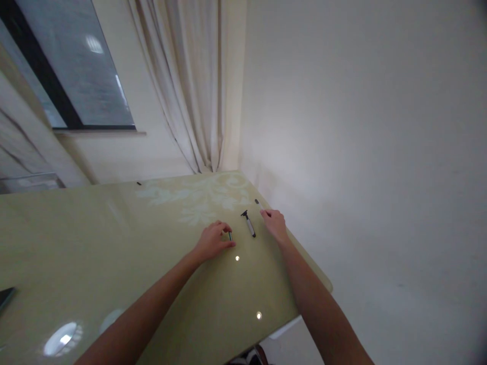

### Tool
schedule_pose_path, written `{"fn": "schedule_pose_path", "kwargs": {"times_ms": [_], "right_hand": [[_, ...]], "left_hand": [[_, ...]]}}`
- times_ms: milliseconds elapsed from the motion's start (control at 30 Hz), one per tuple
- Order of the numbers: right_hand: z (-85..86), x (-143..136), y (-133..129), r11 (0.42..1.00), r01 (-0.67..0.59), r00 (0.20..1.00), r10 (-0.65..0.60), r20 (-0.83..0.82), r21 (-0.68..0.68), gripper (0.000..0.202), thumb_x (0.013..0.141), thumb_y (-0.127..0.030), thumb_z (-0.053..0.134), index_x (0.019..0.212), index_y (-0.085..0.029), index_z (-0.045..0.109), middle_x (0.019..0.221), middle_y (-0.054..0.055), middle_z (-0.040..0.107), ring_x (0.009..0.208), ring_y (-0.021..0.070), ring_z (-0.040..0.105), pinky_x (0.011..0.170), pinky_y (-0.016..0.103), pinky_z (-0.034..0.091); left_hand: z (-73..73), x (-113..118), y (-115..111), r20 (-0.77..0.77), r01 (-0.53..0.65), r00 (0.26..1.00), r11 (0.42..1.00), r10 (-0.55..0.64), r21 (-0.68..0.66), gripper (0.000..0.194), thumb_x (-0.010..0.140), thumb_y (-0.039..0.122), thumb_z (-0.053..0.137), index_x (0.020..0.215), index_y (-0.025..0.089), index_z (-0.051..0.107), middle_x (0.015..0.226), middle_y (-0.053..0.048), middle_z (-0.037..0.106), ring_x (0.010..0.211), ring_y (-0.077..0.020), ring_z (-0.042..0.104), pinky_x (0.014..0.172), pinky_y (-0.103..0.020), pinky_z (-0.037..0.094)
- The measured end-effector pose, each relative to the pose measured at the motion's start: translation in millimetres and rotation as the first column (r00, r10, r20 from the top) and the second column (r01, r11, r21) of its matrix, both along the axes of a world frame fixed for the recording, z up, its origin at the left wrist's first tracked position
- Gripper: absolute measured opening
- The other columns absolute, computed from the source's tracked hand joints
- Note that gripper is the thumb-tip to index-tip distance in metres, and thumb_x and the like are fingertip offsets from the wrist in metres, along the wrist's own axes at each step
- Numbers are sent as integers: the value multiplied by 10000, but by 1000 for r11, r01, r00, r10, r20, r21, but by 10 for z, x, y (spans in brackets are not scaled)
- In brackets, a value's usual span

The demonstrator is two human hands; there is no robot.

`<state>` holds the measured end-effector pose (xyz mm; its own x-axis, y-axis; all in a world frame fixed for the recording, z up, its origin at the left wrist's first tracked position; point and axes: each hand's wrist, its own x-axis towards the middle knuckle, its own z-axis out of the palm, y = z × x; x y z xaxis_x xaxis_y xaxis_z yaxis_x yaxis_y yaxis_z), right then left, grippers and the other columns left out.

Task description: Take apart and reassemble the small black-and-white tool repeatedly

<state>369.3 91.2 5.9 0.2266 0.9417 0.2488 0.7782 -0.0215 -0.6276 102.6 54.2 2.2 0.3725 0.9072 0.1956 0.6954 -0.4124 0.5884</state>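
Observation:
My left hand (213,241) is over the table, its thumb and fingers closed around a small battery-like cylinder (230,236) with a greenish band. The cylinder's exact kind is too small to make out. Near the table's right edge, my right hand (274,223) grips a slim pale stick with a dark tip (257,202); its lower part is hidden in the fingers. Between both hands lies a razor (249,224) with a black head and a grey handle, touched by neither.
The glossy yellow-green table (171,284) meets a plain wall (361,152) along its right side. A small black object (139,183) lies by the far edge. At the left edge shows the corner of a dark flat object (5,296). Curtains (190,91) hang behind.

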Motion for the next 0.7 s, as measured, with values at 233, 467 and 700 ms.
{"fn": "schedule_pose_path", "kwargs": {"times_ms": [233, 467, 700], "right_hand": [[-57, -1, -38, 997, 7, 989, 5, 150, -81, 324, 935, -255, 541, 685, -170, 728, 720, 79, 692, 667, 172, 587, 580, 267, 305], [-74, -30, -53, 998, -50, 969, 58, 238, -40, 246, 871, -183, 559, 710, -174, 745, 755, 76, 696, 713, 183, 602, 628, 274, 344], [-80, -82, -99, 999, -10, 965, 23, 260, -49, 200, 868, -189, 613, 921, -179, 805, 899, 95, 755, 815, 193, 661, 695, 267, 396]], "left_hand": [[-57, 382, 249, -62, -244, 968, 969, 242, -31, 379, 864, 448, 709, 1188, 254, 743, 1158, -92, 711, 1138, -304, 633, 983, -446, 420], [-112, 355, 163, -68, -239, 969, 971, 237, -16, 386, 841, 482, 733, 1171, 284, 753, 1198, -83, 698, 1156, -294, 625, 1001, -424, 410], [-124, 378, 183, -54, -256, 965, 967, 256, -10, 320, 850, 466, 730, 1099, 269, 770, 1174, -77, 701, 1109, -270, 637, 971, -397, 419]]}}
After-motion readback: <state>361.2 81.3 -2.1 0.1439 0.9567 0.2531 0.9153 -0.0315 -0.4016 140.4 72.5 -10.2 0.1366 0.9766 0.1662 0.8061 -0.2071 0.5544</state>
